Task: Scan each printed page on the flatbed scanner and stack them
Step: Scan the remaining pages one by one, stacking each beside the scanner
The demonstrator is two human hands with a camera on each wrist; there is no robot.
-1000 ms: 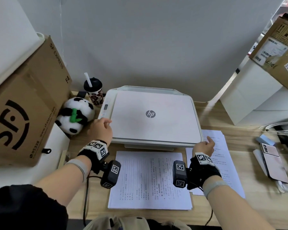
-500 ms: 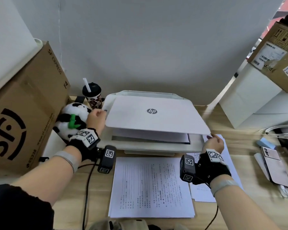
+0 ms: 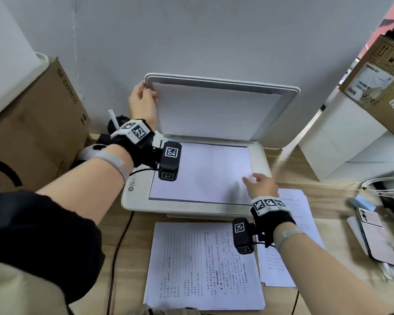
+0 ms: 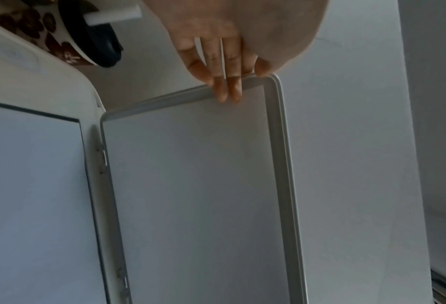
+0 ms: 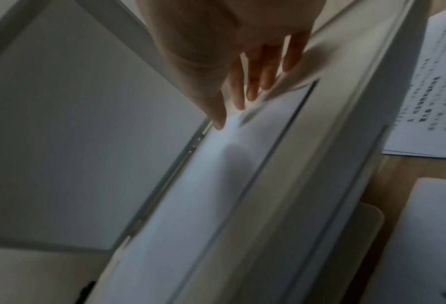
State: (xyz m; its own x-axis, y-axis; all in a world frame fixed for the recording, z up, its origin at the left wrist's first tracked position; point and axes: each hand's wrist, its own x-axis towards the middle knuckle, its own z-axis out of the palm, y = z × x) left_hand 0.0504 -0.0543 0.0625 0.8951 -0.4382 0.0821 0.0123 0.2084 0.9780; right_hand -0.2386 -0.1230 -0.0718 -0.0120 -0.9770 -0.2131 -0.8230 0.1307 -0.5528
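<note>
The white flatbed scanner (image 3: 261, 160) stands at the back of the wooden desk with its lid (image 3: 214, 110) raised nearly upright. My left hand (image 3: 143, 98) grips the lid's top left corner; in the left wrist view its fingers (image 4: 226, 90) hook over the lid's rim (image 4: 273, 86). A page (image 3: 198, 171) lies blank side up on the glass. My right hand (image 3: 257, 185) reaches over its right edge, straight fingertips (image 5: 242, 98) touching the page (image 5: 216, 185). One stack of printed pages (image 3: 203, 269) lies in front of the scanner, another stack (image 3: 305, 212) to its right.
A large SF cardboard box (image 3: 32, 133) fills the left side, with a cup and straw (image 3: 113, 117) and a mostly hidden panda plush (image 3: 93, 151) beside it. White boxes (image 3: 339, 144) and a cardboard box (image 3: 384, 83) stand at right. A phone (image 3: 378, 237) and cables (image 3: 384, 185) lie near the right edge.
The lid went from closed to nearly upright, lifted by both hands. My left hand rose with its corner. My right hand let go of the lid and moved onto the page on the glass.
</note>
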